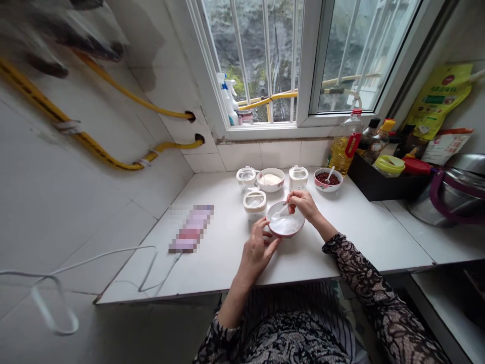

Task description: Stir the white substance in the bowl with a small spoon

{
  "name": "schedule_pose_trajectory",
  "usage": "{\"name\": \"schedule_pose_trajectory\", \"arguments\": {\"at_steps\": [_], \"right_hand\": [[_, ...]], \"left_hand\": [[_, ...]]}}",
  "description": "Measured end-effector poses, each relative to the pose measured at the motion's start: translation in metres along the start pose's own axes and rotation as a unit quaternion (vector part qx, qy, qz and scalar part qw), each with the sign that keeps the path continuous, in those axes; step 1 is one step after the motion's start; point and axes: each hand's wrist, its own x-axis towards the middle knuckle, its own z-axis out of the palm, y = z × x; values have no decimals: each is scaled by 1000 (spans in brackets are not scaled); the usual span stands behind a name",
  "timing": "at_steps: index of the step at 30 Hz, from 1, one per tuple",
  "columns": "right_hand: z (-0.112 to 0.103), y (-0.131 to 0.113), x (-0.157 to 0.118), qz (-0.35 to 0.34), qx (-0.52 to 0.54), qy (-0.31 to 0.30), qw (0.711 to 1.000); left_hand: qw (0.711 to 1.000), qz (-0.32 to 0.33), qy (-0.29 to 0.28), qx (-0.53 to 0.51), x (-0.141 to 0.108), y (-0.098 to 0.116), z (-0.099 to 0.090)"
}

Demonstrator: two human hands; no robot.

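the small white spoon (279, 212) is pinched between the thumb and curled fingers (297, 199) of my right hand (303, 206), its tip down in the white granules (285, 226) that fill a red-patterned bowl (287, 233). the fingers (270, 243) of my left hand (255, 252) are slightly spread and curve against the bowl's near rim, so the bowl sits tilted between my 2 hands, just above the white tiled counter (227, 265). a dark lace sleeve (359, 270) covers my right forearm. just beyond my fingers stands a white-lidded jar (254, 205), with 2 more lidded jars (247, 178) (298, 178) behind it on either side of a bowl of pale powder (270, 179). further right, a bowl of red beans (328, 181) holds another white spoon (331, 173). a bottle of yellow oil (343, 151) stands by the window, next to a black tray (386, 186) of condiments, and a steel pot with a purple handle (443, 194) sits at the far right. to the left lies a pixelated oblong (191, 228) with a white cable (151, 263) running from it, below yellow hoses (98, 121) on the tiled wall.
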Motion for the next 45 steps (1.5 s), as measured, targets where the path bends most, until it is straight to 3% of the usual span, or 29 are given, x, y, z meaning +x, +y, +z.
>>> {"name": "schedule_pose_trajectory", "arguments": {"at_steps": [7, 13, 15, 17, 20, 25, 29, 32, 36, 39, 43, 45], "right_hand": [[-6, -1, 2, -4, 33, 14, 999], [13, 1, -1, -163, -32, 12, 986], [22, 2, -4, -252, -146, 3, 957], [28, 3, -5, -336, -277, -18, 900], [29, 2, -7, -401, -387, -26, 830], [7, -15, -12, -419, -376, 50, 825], [-12, -29, -21, -410, -418, -20, 811], [-12, -30, -27, -422, -475, -75, 769], [2, -27, -35, -441, -506, -117, 732], [4, -28, -37, -429, -469, -129, 761], [-26, -24, -32, -331, -350, -60, 874], [-45, -13, -27, -247, -349, -21, 904]], "left_hand": [[1000, -6, -2, -5, 0, 1, 0], [1000, -5, 1, -12, 1, 1, 1], [1000, -5, 1, -17, 1, 1, 1], [1000, -6, 3, -21, 1, 1, 1], [1000, -8, 7, -22, 1, 3, 2], [999, -33, 42, 2, 3, 9, -2], [989, -4, 141, 47, 11, 20, -16], [989, 46, 109, 85, 26, 29, -24], [991, 50, 5, 122, 50, 33, -21], [994, 42, -16, 95, 61, 31, -15], [999, 16, 29, -4, 59, 29, -23], [998, -26, 44, -43, 55, 27, -33]]}}
